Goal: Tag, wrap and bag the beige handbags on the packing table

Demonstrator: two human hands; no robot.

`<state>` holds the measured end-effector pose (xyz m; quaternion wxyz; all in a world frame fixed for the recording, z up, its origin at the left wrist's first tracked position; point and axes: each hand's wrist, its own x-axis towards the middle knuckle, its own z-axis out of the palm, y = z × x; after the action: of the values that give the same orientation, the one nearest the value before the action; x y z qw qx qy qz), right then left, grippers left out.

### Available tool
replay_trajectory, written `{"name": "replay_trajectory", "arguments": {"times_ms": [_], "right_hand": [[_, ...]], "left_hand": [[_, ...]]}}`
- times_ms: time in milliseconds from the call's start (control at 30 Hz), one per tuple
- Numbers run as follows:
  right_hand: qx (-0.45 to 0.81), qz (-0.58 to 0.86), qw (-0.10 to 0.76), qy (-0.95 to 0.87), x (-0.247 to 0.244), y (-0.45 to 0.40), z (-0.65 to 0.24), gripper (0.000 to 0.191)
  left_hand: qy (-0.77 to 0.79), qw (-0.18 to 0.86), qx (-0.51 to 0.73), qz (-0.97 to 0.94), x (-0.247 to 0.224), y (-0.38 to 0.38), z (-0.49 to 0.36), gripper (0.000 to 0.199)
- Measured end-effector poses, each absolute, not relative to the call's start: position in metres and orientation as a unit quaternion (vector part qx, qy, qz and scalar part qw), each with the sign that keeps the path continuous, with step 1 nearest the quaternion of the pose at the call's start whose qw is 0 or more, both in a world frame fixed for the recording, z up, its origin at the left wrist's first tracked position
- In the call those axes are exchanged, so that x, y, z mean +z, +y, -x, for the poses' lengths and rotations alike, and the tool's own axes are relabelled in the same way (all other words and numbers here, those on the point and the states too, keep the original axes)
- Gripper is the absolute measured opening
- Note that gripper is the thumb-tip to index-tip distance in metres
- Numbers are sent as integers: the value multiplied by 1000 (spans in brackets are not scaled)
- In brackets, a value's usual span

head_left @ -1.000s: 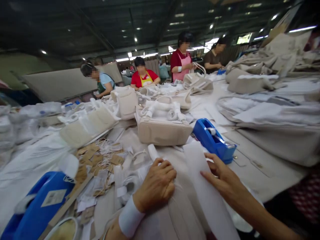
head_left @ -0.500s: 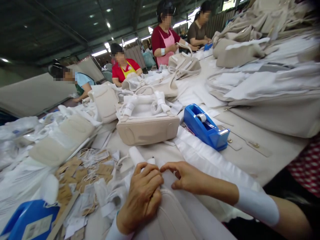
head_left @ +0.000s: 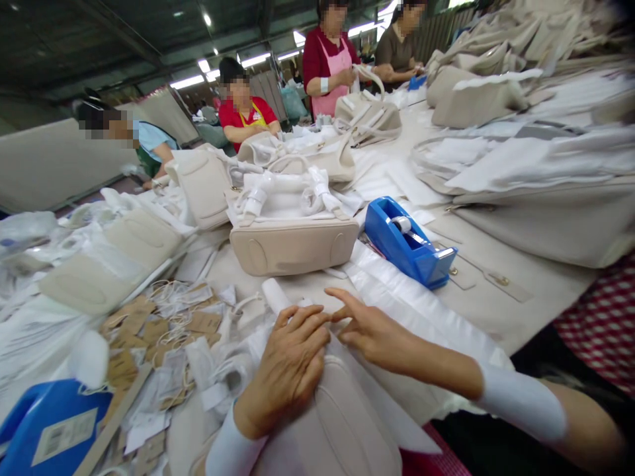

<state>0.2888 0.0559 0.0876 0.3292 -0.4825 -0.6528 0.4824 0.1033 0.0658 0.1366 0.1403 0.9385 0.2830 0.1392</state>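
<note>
In the head view a beige handbag (head_left: 347, 416) lies on its side close to my body, with white wrapping sheet (head_left: 397, 423) along its right edge. My left hand (head_left: 285, 367) rests over the bag's upper end, fingers bent across the white wrapping there and closed on it; the thumb is hidden. My right hand (head_left: 377, 334) hovers by the left fingertips, its index finger stretched out and the other fingers loosely bent. I see nothing clearly held in it. A white wrapped roll (head_left: 274, 295) sticks out just beyond my left hand.
A wrapped beige handbag (head_left: 295, 248) stands ahead, beside a blue tape dispenser (head_left: 409, 244). Brown tags (head_left: 149, 330) and a blue container (head_left: 59, 430) lie at left. More bags (head_left: 536, 225) are piled at right. Several co-workers stand across the table.
My left fingers have straightened somewhat over the bag. The right index finger has lifted and stretched out from its bent pose. The view has shifted slightly.
</note>
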Motion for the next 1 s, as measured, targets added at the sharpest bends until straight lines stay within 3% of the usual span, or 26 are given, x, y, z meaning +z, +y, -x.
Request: {"name": "replay_trajectory", "arguments": {"times_ms": [100,267,400,567,700,833,1000], "right_hand": [[383,472,348,-714,97,15,-327,66],[261,388,269,-842,77,-51,-361,61],[226,379,350,-826,54,-65,-348,38],[338,440,417,-720,61,-52,-323,28],[421,538,378,-625,75,-40,-312,20],[444,538,342,-630,84,-24,-302,17],[511,517,429,-536,92,2,-280,15]], "left_hand": [[278,133,118,-944,136,66,-100,27],[259,143,111,-949,138,66,-96,28],[233,169,101,-952,144,64,-98,21],[222,212,120,-944,150,62,-99,11],[225,227,135,-938,149,63,-99,9],[225,233,141,-936,148,64,-100,7],[220,213,101,-947,146,64,-103,13]]}}
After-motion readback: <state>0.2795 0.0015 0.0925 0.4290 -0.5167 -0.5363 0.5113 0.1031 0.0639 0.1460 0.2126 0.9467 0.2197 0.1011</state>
